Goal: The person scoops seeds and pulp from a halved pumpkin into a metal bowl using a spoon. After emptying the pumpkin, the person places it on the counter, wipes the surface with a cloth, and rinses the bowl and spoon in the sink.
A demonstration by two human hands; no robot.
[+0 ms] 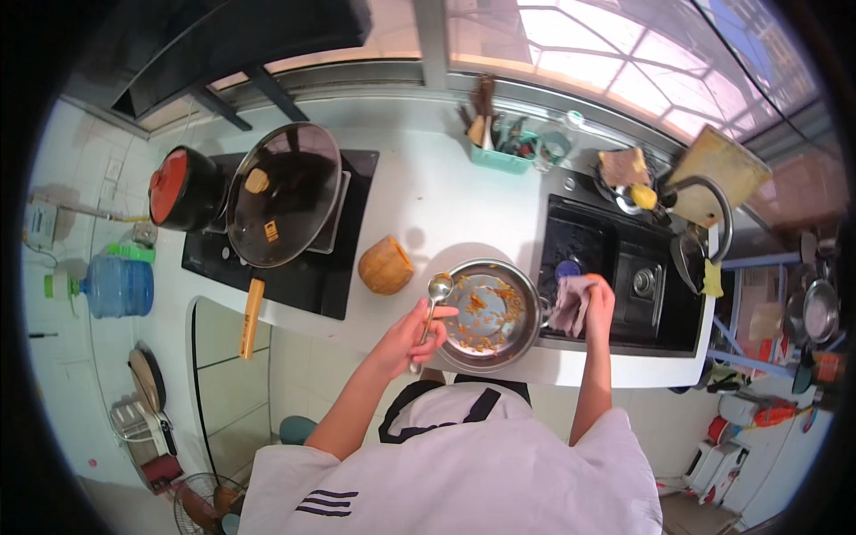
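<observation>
A metal spoon (pixel 439 289) is held in my left hand (pixel 413 338), its bowl pointing away from me over the left rim of a stainless steel basin (pixel 461 363). Orange pulp and pale seeds (pixel 487 341) lie scattered across the basin's bottom. My right hand (pixel 599 301) grips a crumpled greyish-pink cloth (pixel 571 304) above the left part of the black sink, to the right of the basin. Left of the basin, on the white counter, rests a piece of pumpkin (pixel 386 265) with a cut side facing right.
A lidded wok (pixel 284 200) sits on the black cooktop (pixel 361 200), its wooden handle (pixel 251 321) jutting past the counter's front edge. Beside it stands a red-lidded pot (pixel 194 194). A green utensil holder (pixel 501 160) is near the window. The double sink (pixel 602 344) has a curved faucet (pixel 721 200).
</observation>
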